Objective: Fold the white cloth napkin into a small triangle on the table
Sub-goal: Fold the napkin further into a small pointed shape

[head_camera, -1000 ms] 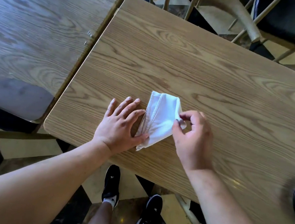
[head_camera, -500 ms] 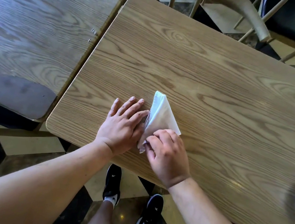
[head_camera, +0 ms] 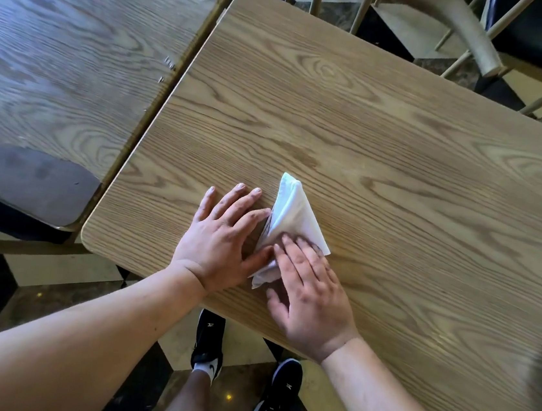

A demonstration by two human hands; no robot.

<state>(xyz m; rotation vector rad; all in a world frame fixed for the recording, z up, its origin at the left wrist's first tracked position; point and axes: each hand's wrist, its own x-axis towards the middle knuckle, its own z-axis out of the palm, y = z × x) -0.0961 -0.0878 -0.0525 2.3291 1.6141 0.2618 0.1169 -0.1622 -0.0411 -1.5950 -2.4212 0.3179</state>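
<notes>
**Both palms flat on a folded white napkin**

The wood-grain counter [head_camera: 403,159] filled most of the view, with a second counter [head_camera: 71,47] just beside its left edge and a curved-back chair [head_camera: 420,6] at its far side. Below the near edge, two black sneakers [head_camera: 210,343] stood on a checkered floor [head_camera: 53,268].

The left forearm reached in from the lower left. The left hand [head_camera: 222,237] lay palm down on the counter, fingers spread and pointing away and to the right, its thumb and forefinger touching the napkin's left edge. The right hand [head_camera: 310,294] lay palm down as well, fingers straight and together, pressing the nearer part of the napkin. Neither grip was closed on anything; both hands were flat and open.

The white cloth napkin [head_camera: 292,211] lay near the counter's front edge, folded into a small triangle. Its long axis ran from the near left to the far side, with the narrow tip pointing away from the person.
</notes>
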